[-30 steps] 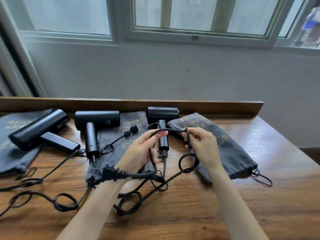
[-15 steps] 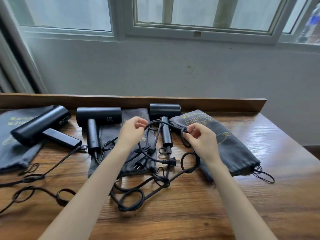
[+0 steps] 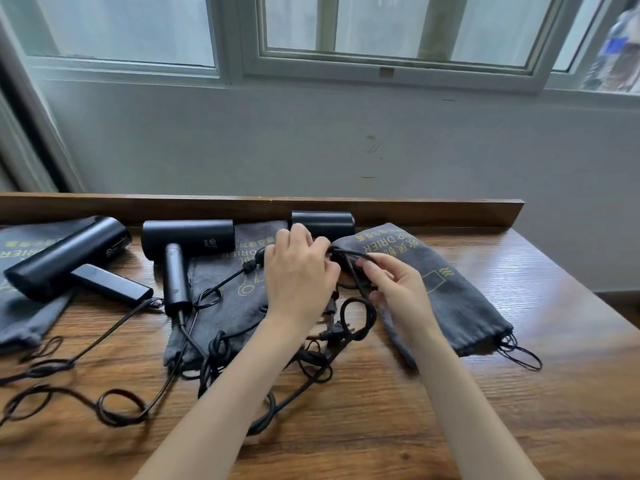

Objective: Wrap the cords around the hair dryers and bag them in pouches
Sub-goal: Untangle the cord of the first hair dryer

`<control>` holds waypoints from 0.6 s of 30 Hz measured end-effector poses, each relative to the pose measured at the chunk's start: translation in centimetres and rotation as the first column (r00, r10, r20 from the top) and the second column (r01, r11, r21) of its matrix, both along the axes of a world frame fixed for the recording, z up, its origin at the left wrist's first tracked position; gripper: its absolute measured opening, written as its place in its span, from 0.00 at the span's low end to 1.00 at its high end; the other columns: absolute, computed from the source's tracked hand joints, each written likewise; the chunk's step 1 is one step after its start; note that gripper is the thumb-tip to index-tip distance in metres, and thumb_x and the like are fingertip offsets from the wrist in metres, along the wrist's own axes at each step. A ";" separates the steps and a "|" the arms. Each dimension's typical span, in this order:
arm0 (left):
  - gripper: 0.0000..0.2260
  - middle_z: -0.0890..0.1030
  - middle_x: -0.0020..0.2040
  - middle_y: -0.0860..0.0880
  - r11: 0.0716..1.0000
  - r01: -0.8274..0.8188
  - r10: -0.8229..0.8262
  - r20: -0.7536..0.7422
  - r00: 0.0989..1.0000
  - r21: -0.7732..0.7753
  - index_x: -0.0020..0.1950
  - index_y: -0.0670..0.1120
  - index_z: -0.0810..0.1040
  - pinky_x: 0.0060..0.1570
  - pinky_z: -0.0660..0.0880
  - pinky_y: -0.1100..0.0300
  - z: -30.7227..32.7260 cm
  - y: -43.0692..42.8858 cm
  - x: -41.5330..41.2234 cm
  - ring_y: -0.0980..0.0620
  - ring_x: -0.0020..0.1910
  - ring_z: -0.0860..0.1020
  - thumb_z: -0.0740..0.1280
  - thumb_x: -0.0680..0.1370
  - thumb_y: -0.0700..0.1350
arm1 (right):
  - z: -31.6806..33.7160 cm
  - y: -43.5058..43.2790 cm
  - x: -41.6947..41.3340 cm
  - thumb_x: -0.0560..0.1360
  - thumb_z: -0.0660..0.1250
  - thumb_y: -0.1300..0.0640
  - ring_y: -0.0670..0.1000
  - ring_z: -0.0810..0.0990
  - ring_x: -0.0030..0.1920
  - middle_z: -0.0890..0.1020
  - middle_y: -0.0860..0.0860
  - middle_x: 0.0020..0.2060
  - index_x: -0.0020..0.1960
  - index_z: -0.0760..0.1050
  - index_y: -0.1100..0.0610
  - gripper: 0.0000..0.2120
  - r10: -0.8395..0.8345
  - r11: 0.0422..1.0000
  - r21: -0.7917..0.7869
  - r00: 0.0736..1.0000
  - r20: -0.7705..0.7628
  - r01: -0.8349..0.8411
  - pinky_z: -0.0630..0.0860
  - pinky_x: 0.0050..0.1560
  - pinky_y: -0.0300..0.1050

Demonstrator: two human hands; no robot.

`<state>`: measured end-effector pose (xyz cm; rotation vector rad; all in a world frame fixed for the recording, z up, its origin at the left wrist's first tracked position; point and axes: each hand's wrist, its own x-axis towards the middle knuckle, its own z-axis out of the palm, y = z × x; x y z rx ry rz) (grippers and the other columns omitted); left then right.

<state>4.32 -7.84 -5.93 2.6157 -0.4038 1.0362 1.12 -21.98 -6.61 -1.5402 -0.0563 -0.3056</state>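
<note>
My left grip (image 3: pixel 298 271) is curled over the cord (image 3: pixel 348 252), pinching a strand. It hides the handle, so I can't tell whether it clasps that too. My right grip (image 3: pixel 398 289) pinches the same cord just beside it, lifting a loop. The hair dryer (image 3: pixel 322 225) lies at the tabletop's (image 3: pixel 450 427) back edge, between the middle pouch (image 3: pixel 239 271) and the right pouch (image 3: pixel 457 296). Slack coils trail toward the near edge. I'd steady the handle, feed under light tension, lay turns side by side, and shake out kinks first.
</note>
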 end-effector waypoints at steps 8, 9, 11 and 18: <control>0.10 0.75 0.34 0.41 0.812 0.105 -0.422 -0.454 0.785 -0.574 0.40 0.37 0.69 0.35 0.66 0.54 -1.3 1.0 -0.5 0.43 0.35 0.73 0.59 0.78 0.42 | -0.5 0.1 -0.4 0.72 0.60 0.56 0.44 0.65 0.23 0.65 0.46 0.25 0.42 0.70 0.57 0.05 0.299 0.632 0.767 0.948 -0.112 -0.109 0.70 0.42 0.39; 0.10 0.74 0.33 0.42 0.810 0.127 -0.431 -0.435 0.790 -0.573 0.40 0.37 0.69 0.35 0.66 0.53 -1.6 1.0 -0.7 0.44 0.34 0.72 0.59 0.79 0.42 | -0.3 -0.1 -0.4 0.74 0.59 0.54 0.43 0.61 0.21 0.62 0.45 0.22 0.44 0.72 0.58 0.08 0.302 0.716 0.688 0.941 -0.152 -0.118 0.70 0.37 0.38; 0.10 0.71 0.30 0.46 0.831 0.172 -0.425 -0.404 0.810 -0.529 0.39 0.40 0.67 0.34 0.65 0.52 -1.9 0.8 -1.0 0.46 0.32 0.70 0.58 0.79 0.43 | 0.6 -0.3 -0.2 0.79 0.55 0.51 0.42 0.58 0.20 0.58 0.43 0.19 0.52 0.76 0.58 0.14 0.226 0.944 0.290 0.947 -0.226 -0.156 0.70 0.31 0.36; 0.10 0.78 0.34 0.50 0.575 0.164 -0.723 -0.404 0.560 -0.801 0.42 0.47 0.71 0.49 0.75 0.49 -0.8 0.1 -1.3 0.51 0.39 0.78 0.55 0.81 0.40 | 1.7 -0.6 1.1 0.80 0.55 0.54 0.42 0.59 0.22 0.64 0.46 0.25 0.48 0.76 0.59 0.13 0.240 0.920 0.334 0.968 -0.073 -0.203 0.64 0.21 0.32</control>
